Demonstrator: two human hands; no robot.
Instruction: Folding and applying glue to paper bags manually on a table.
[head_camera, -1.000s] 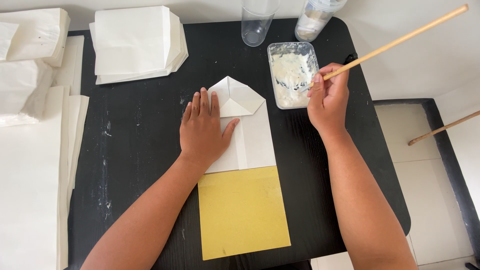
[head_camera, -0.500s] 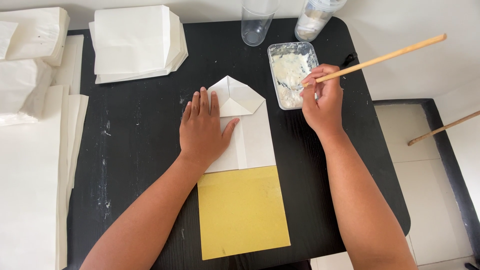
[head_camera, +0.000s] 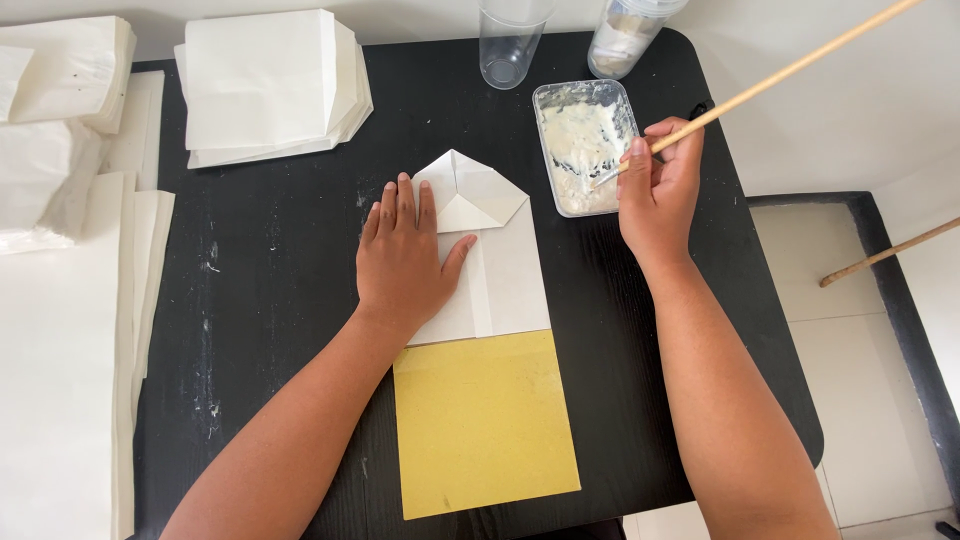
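Single head-worn view, looking steeply down, close over a black table (head_camera: 270, 280), no second view

- Illumination: bright, even daylight; shadows soft and faint.
- Glare: mild sheen on the black table (head_camera: 270, 260) (scuffs show pale).
- Sharpness: crisp centrally; slight wide-angle bowing towards the edges.

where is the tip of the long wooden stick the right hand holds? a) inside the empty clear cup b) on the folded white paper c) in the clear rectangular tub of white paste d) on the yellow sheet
c: the right hand grips the wooden stick with its lower tip dipped in the tub of white paste, while the left hand lies flat on the folded white paper.
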